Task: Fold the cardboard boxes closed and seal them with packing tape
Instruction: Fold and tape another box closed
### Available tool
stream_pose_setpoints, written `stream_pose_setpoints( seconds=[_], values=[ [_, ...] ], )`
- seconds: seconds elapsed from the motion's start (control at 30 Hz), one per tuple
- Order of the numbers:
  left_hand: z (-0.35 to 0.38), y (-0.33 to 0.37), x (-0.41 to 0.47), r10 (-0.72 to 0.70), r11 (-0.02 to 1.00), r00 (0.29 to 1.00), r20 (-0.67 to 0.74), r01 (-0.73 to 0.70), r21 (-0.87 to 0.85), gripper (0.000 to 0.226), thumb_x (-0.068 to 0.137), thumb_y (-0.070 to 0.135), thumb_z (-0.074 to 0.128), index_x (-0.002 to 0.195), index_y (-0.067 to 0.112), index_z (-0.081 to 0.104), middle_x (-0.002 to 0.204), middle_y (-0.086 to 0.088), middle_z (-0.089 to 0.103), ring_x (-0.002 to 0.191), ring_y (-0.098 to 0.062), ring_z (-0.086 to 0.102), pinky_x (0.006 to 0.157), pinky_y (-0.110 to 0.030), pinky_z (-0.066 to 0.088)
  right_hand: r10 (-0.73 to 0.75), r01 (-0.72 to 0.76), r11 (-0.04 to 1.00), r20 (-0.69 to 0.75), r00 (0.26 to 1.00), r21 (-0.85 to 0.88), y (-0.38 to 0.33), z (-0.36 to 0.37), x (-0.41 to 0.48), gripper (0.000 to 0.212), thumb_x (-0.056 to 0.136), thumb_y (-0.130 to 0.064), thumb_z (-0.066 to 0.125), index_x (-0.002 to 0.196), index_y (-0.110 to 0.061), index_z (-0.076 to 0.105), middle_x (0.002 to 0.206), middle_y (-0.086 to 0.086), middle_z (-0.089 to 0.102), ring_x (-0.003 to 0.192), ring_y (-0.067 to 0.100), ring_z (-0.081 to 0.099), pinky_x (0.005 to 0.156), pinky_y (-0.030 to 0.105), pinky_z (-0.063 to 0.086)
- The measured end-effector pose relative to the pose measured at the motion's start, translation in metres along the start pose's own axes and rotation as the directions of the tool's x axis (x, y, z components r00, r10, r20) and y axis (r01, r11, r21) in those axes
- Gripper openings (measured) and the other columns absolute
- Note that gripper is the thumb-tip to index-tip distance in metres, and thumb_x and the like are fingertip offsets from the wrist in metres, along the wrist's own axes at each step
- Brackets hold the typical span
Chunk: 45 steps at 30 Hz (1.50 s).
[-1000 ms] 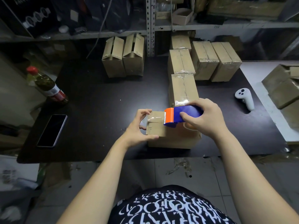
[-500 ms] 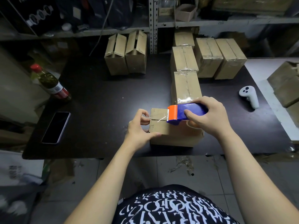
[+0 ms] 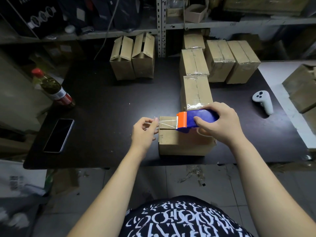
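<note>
A cardboard box (image 3: 184,144) with its top flaps folded down stands at the near edge of the dark table (image 3: 106,103). My right hand (image 3: 220,124) grips a blue and orange tape dispenser (image 3: 193,121) resting on the box's top. A strip of clear tape (image 3: 166,123) runs from the dispenser's orange end leftward across the box's left end. My left hand (image 3: 144,132) pinches the free end of that strip just past the box's left edge. Several taped boxes (image 3: 195,92) stand behind it in a row.
Two boxes with open flaps (image 3: 132,57) stand at the table's back centre. A bottle with a red cap (image 3: 53,89) and a phone (image 3: 59,135) lie on the left. A white controller (image 3: 262,100) is on the right. Shelving (image 3: 160,26) runs behind; more boxes (image 3: 301,93) at far right.
My left hand has let go of the box's left end and pulled the tape end out leftward from the dispenser. The dispenser stayed on the box top.
</note>
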<state>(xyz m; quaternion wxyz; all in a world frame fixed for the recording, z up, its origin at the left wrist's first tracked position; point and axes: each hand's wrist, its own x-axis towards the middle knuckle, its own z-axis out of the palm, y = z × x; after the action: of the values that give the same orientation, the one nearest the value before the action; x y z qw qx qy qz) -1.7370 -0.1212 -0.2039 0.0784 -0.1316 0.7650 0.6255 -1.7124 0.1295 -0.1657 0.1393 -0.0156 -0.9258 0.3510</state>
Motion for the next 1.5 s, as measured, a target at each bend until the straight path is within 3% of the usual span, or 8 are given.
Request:
stream_pose_setpoints(
  seconds=[0.2,0.37,0.53,0.77,1.23,1.33,1.43,1.5],
  values=[
    [0.017,0.019,-0.003,-0.277,0.944,0.948,-0.155,0.238,-0.229,0.029,0.091,0.04,0.068,0.082,0.012,0.072,0.083,0.002,0.077,0.081,-0.014,0.073,0.077,-0.039,0.057,-0.016,0.017,1.0,0.011,1.0,-0.011,0.001,-0.001,-0.001,0.045,0.071,-0.056,0.065,0.102,-0.025,0.071,0.091,-0.015,0.064,0.09,0.01,0.056,0.072,0.023,0.046],
    [0.019,0.016,-0.003,-0.302,0.939,0.934,-0.192,0.257,-0.23,0.004,0.081,0.01,0.075,0.078,0.01,0.077,0.079,-0.004,0.078,0.065,-0.007,0.07,0.066,-0.029,0.05,-0.034,0.035,0.999,0.024,0.999,-0.031,0.0,-0.001,-0.001,0.051,0.07,-0.061,0.061,0.104,-0.025,0.071,0.093,-0.015,0.064,0.09,0.007,0.054,0.071,0.015,0.04],
    [0.016,0.006,-0.004,-0.333,0.918,0.925,-0.18,0.275,-0.284,0.002,0.091,0.011,0.075,0.091,0.009,0.076,0.085,-0.007,0.078,0.081,-0.016,0.077,0.074,-0.036,0.063,-0.045,0.046,0.999,0.027,0.999,-0.029,-0.001,0.0,-0.002,0.047,0.07,-0.059,0.063,0.103,-0.027,0.071,0.093,-0.016,0.065,0.091,0.008,0.053,0.071,0.015,0.039],
    [0.017,-0.006,-0.005,-0.341,0.882,0.928,-0.15,0.261,-0.392,0.01,0.097,0.005,0.066,0.089,0.001,0.071,0.084,-0.015,0.076,0.071,-0.02,0.075,0.058,-0.025,0.06,-0.074,0.075,0.997,0.048,0.996,-0.015,0.0,0.002,-0.001,0.047,0.069,-0.059,0.065,0.103,-0.026,0.071,0.094,-0.015,0.066,0.091,0.005,0.05,0.072,0.015,0.038],
    [0.03,-0.034,0.006,-0.358,0.92,0.905,-0.228,0.299,-0.254,0.002,0.089,0.014,0.071,0.089,0.013,0.07,0.096,-0.009,0.075,0.09,-0.028,0.073,0.062,-0.035,0.06,-0.078,0.084,0.995,0.09,0.993,-0.06,-0.001,0.004,0.001,0.037,0.076,-0.047,0.079,0.107,-0.027,0.07,0.099,-0.018,0.064,0.097,0.005,0.049,0.074,0.016,0.039],
    [0.025,-0.053,0.004,-0.482,0.873,0.859,-0.172,0.453,-0.182,0.035,0.081,0.013,0.067,0.111,0.02,0.05,0.111,-0.014,0.063,0.081,-0.029,0.058,0.059,-0.028,0.046,-0.08,0.086,0.994,0.088,0.993,-0.061,0.0,0.004,0.001,0.036,0.078,-0.044,0.081,0.107,-0.027,0.07,0.101,-0.015,0.066,0.095,0.004,0.048,0.073,0.015,0.038],
    [0.011,-0.059,0.0,-0.257,0.962,0.96,-0.115,0.243,-0.124,0.047,0.084,0.008,0.067,0.125,0.025,0.05,0.123,-0.01,0.06,0.09,-0.019,0.058,0.06,-0.023,0.048,-0.087,0.093,0.993,0.086,0.992,-0.068,0.0,0.004,0.001,0.038,0.077,-0.049,0.078,0.106,-0.027,0.069,0.1,-0.016,0.066,0.095,0.003,0.048,0.073,0.014,0.037],
    [-0.001,-0.044,0.008,0.066,0.998,0.986,0.156,-0.064,-0.017,0.063,0.079,0.017,0.074,0.133,0.038,0.049,0.145,0.002,0.049,0.117,-0.009,0.054,0.084,-0.022,0.052,-0.087,0.094,0.993,0.085,0.993,-0.078,0.0,0.005,0.001,0.041,0.075,-0.056,0.071,0.106,-0.028,0.069,0.1,-0.017,0.065,0.095,0.004,0.049,0.073,0.014,0.037]
  ],
)
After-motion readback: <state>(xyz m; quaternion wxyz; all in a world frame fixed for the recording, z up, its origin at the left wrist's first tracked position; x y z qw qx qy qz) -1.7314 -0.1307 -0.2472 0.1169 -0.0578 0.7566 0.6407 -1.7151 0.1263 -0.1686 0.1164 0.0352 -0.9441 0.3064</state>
